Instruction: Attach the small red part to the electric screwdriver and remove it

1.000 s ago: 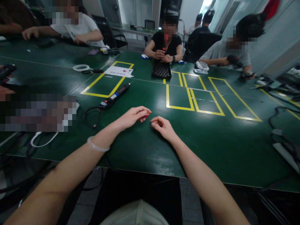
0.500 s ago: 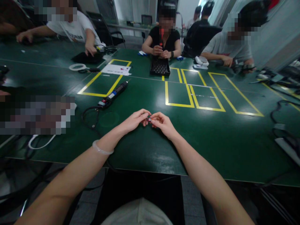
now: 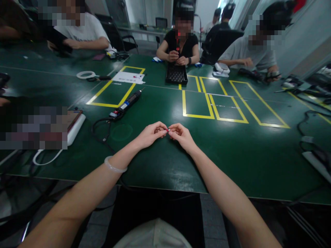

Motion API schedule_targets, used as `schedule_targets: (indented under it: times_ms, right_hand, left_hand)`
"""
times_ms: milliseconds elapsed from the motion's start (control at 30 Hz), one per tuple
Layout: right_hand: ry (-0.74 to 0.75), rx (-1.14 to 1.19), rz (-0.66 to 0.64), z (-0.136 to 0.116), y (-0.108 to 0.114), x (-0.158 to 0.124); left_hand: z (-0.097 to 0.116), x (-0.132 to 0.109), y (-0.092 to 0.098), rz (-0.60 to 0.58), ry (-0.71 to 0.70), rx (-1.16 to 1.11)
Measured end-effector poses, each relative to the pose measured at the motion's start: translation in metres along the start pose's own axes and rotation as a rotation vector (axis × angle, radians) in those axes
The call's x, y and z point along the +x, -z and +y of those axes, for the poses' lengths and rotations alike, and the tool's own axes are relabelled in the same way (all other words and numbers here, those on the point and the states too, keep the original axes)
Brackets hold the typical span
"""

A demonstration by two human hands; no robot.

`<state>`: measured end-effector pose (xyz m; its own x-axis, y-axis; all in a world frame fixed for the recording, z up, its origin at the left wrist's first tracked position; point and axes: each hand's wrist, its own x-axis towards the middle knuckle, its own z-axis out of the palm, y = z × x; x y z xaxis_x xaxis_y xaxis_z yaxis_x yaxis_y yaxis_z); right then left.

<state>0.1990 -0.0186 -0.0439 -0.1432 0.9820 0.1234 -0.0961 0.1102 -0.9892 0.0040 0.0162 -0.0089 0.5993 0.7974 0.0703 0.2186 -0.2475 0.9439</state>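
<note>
Above the green table [image 3: 165,165], a small red and pale part [image 3: 168,130] sits between the fingertips of both hands; its exact kind is too small to make out. My left hand [image 3: 155,133], with a pale bracelet on its wrist, is closed in a pinch at the part's left side. From the right, my right hand [image 3: 182,136] pinches the same part with thumb and forefinger. Fingers cover most of it. Beyond my left hand lies an electric screwdriver [image 3: 126,104], its bit pointing away and its black cable trailing towards me.
Yellow tape rectangles [image 3: 198,116] mark the table. A sheet of paper [image 3: 126,77] and a white ring-shaped object [image 3: 86,75] lie farther left. A black tray [image 3: 177,81] stands before a seated person [image 3: 165,48] opposite. Cables [image 3: 307,120] run along the right side.
My hands have shifted slightly, and the red part is turned differently between the fingertips. At far left, a co-worker has lifted a dark object off the table. The screwdriver stays put.
</note>
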Motion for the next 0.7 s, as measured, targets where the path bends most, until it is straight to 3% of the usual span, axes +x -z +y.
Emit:
schedule_targets:
  times_ms: [467, 700]
  right_hand:
    - [0.03, -0.033, 0.018, 0.0022, 0.0005, -0.0022]
    - [0.014, -0.039, 0.009, 0.003, -0.0001, -0.0026]
  left_hand:
    - [-0.007, -0.001, -0.0019, 0.032, -0.08, 0.143]
    - [-0.0001, -0.0029, -0.0009, 0.024, -0.107, 0.216]
